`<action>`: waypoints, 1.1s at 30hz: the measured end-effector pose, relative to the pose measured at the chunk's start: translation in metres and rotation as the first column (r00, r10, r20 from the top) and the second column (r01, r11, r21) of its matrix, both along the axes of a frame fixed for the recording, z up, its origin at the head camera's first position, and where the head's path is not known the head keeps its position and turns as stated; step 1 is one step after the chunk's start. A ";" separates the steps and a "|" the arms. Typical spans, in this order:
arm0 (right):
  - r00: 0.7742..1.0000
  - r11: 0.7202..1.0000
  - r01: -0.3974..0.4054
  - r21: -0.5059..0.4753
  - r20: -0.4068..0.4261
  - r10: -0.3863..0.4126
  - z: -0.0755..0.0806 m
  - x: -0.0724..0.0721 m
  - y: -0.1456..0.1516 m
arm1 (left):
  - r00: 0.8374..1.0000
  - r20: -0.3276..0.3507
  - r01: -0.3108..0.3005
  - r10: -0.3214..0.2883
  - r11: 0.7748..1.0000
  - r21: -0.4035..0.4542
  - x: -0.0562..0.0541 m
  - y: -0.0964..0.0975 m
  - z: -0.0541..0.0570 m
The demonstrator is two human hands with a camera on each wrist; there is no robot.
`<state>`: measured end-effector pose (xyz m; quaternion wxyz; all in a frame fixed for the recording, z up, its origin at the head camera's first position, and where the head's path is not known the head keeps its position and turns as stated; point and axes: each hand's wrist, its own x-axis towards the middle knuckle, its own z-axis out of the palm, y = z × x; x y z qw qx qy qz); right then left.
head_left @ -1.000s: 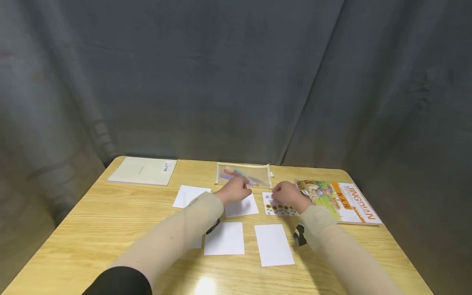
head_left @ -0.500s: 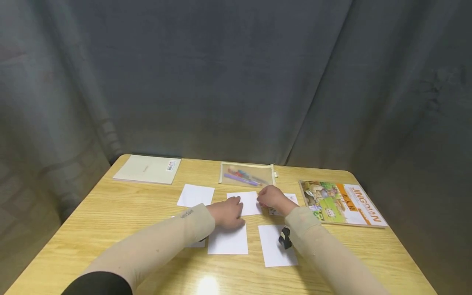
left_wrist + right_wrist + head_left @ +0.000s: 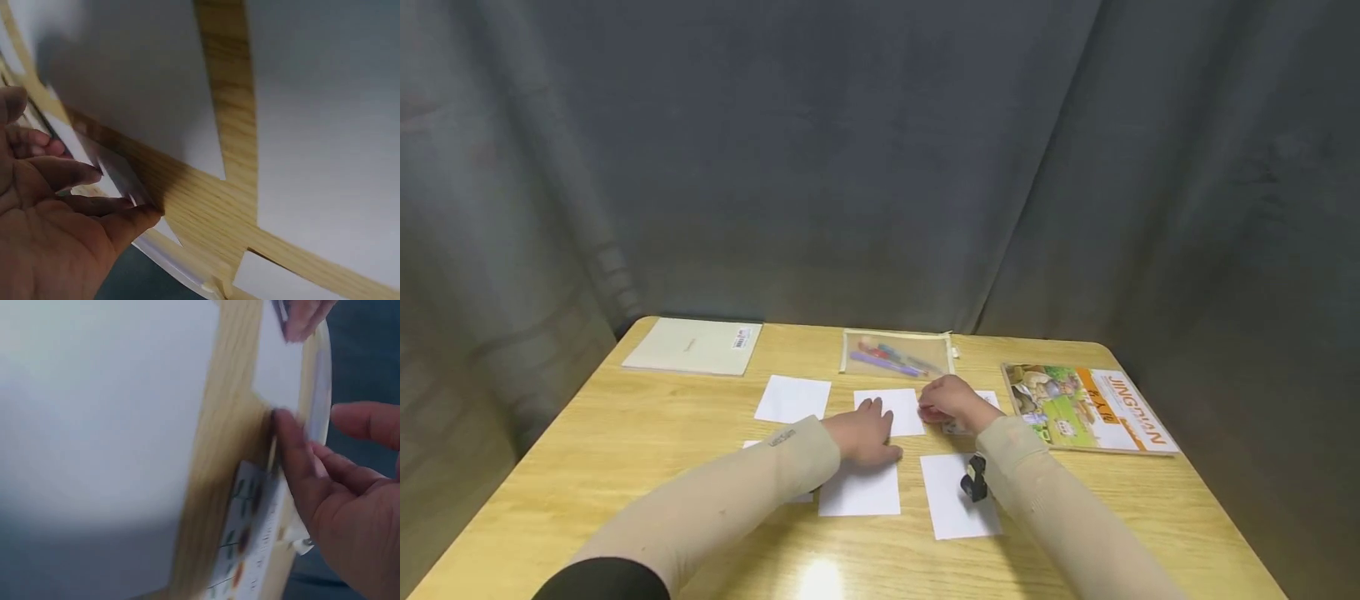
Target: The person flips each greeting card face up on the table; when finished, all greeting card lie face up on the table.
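My left hand lies between two white cards, its spread fingers reaching over the near edge of the back middle white card. Part of the front middle white card is under its shadow. My right hand is at the gap between the back middle card and the sunflower card, partly covering the latter. In the right wrist view its extended fingertips touch down near the white card's corner, beside the sunflower card; nothing shows gripped. The left wrist view shows the left hand with extended fingers at a card's edge.
More white cards lie around: one at the back left, one at the front right, and one partly under the left sleeve. Behind are a zippered pouch of pens and a pale notebook. A picture book lies right.
Both hands have moved: the left came back nearer to me and spread its fingers, while the right shifted left from the sunflower card to the middle card's right edge. The view swayed slightly.
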<state>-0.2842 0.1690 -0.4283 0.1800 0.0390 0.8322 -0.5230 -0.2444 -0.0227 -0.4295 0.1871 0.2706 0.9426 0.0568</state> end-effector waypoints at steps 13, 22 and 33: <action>0.992 0.984 0.126 -0.128 0.015 -0.126 -0.011 -0.001 -0.001 | 0.999 0.012 -0.035 0.034 0.989 0.143 -0.005 -0.003 0.000; 0.990 0.950 0.134 -0.282 0.003 -0.139 -0.007 -0.005 0.011 | 0.991 -0.110 0.097 -0.074 0.970 0.223 -0.032 -0.044 0.010; 0.986 0.884 0.165 -0.438 0.079 -0.145 -0.007 -0.007 0.013 | 0.871 -0.475 0.253 -0.127 0.944 0.211 -0.044 -0.067 0.004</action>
